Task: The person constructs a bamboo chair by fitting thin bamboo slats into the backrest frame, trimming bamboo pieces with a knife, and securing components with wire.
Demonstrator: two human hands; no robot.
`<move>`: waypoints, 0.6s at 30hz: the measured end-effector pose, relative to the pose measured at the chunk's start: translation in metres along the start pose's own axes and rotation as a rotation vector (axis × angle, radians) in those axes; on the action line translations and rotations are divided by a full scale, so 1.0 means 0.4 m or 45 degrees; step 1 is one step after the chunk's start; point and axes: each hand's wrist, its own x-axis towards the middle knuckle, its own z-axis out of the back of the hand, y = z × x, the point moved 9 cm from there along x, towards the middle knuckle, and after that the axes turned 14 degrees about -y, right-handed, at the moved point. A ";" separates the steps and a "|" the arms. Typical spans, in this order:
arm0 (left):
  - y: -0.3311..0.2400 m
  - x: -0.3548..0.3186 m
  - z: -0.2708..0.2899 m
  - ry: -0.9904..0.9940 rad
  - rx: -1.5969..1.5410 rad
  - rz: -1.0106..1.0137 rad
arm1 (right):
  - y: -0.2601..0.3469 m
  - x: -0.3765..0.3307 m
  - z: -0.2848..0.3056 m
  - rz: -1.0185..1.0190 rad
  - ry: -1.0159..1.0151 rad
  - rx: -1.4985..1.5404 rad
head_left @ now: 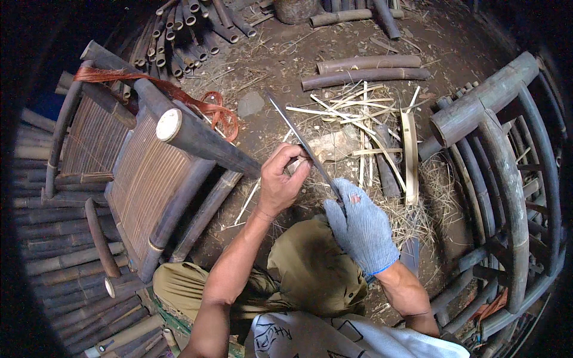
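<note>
My right hand, in a grey-blue knitted glove with a worn hole, is closed round the handle of a long knife. Its narrow blade slants up and to the left, beyond my left hand. My left hand is bare, its fingers curled and pinched against something small and dark beside the blade. What that piece is, the fingers hide. Just beyond both hands, pale split bamboo strips lie in a loose heap on the ground.
At the left stands a bamboo chair with a slatted seat, an orange strap draped over it. A bamboo frame rises at the right. Two bamboo lengths lie ahead, and cut poles are piled at the far left.
</note>
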 end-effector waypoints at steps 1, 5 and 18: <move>-0.003 0.000 -0.001 0.010 0.011 -0.016 | 0.001 0.004 -0.002 0.015 -0.005 -0.022; -0.040 0.031 0.003 0.084 0.311 -0.111 | -0.010 0.023 -0.006 0.016 0.008 0.034; 0.263 0.304 -0.212 0.565 1.000 -0.445 | -0.129 0.069 -0.156 -0.017 0.165 -0.063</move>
